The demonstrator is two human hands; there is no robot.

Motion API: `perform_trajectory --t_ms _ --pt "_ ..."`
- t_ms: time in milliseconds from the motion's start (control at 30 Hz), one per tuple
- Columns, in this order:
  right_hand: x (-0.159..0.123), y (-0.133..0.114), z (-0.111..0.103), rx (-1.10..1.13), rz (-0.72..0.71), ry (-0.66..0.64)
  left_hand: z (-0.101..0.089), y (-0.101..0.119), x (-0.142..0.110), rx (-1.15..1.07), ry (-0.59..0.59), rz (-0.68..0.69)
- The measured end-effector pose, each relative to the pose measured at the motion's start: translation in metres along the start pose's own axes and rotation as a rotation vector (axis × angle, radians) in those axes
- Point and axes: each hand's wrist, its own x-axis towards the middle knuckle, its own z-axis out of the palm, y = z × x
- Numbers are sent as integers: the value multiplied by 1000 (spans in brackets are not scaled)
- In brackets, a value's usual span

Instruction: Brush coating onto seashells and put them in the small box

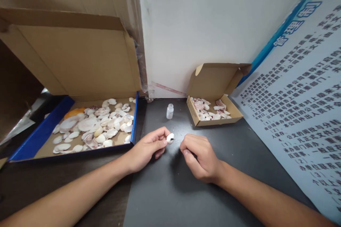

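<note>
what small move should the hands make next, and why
Probably ease the right hand slightly left, toward the white shell, to help steady it. Only the left hand pinches the shell, by its edge, while the curled right hand is close by, a small gap away.

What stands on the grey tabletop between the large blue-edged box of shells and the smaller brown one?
A small bottle stands upright there, as the head view shows.

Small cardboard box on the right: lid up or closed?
Open: the small cardboard box has its lid raised, with shells visible inside.
</note>
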Motion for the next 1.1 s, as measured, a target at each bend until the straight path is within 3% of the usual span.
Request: perform_trajectory --t_ms 100,233,367,567,700,867,1033,1100 --pt "-1 1 -1 -39 70 39 0 1 0 -1 -4 7" --pt "-1 -1 0 38 -36 30 2 2 -2 56 -4 2" --pt "-1 -5 2 55 -88 7 5 2 -5 229 -12 44" --pt "-2 -4 -1 -43 -17 46 7 2 -5 444 8 112" --pt "-2 -3 -1 -74 25 97 7 2 -3 459 3 111" --pt "-2 -3 0 -8 -56 55 7 2 -4 468 -1 81" --pt "-1 1 -2 -53 54 85 8 6 -5 446 0 64" --pt "-1 1 -2 -10 0 93 7 7 -6 426 -2 47"
